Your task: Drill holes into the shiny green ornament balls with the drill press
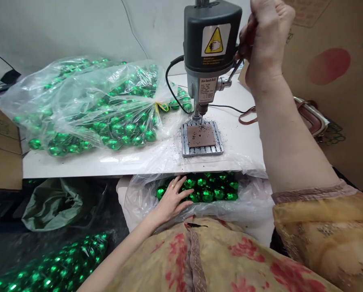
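Note:
A small bench drill stands on the white table, its bit just above a brown pad on the grey base plate. My right hand is raised beside the drill head, fingers wrapped round the feed lever. My left hand lies low, fingers spread, on shiny green faceted beads in an open plastic bag on my lap under the table edge. A ring shows on one finger.
A large clear bag of green beads lies on the table left of the drill. Another bag of beads sits on the floor at lower left. Cardboard boxes stand at left and right. A black cable loops behind the drill.

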A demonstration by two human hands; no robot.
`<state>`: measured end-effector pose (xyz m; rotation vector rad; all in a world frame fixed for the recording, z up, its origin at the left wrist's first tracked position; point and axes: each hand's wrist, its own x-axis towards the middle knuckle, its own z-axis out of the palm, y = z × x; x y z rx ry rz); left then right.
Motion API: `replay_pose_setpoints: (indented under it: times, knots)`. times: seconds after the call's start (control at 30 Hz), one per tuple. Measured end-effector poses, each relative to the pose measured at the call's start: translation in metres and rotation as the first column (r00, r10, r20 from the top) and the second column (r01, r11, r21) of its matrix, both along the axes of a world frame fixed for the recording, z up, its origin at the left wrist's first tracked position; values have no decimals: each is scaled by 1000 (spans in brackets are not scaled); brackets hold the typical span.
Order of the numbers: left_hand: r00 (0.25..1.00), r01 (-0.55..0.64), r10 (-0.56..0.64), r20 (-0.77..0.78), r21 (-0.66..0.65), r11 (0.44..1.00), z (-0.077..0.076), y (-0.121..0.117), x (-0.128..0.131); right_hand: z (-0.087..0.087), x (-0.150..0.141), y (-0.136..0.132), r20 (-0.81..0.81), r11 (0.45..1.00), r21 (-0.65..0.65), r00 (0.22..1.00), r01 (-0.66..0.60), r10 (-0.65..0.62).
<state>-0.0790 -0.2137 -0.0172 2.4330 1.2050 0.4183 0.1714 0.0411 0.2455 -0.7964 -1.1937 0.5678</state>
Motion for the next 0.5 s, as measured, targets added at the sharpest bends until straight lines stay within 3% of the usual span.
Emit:
replay_pose_setpoints:
  times: [0.13,0.3,0.5]
  knots:
    - [996,91,-91,-13,-18,996,5,-26,-12,-1,-1,11,-13,997,8,997,79,-79]
    - [994,99,-90,70,-136,986,12,-43,-22,-2,3,21,93,992,-24,988,126,-123]
    - [922,216,-89,376,-309,926,57,-53,-3,-5,7,19,180,984,-36,970,173,-164]
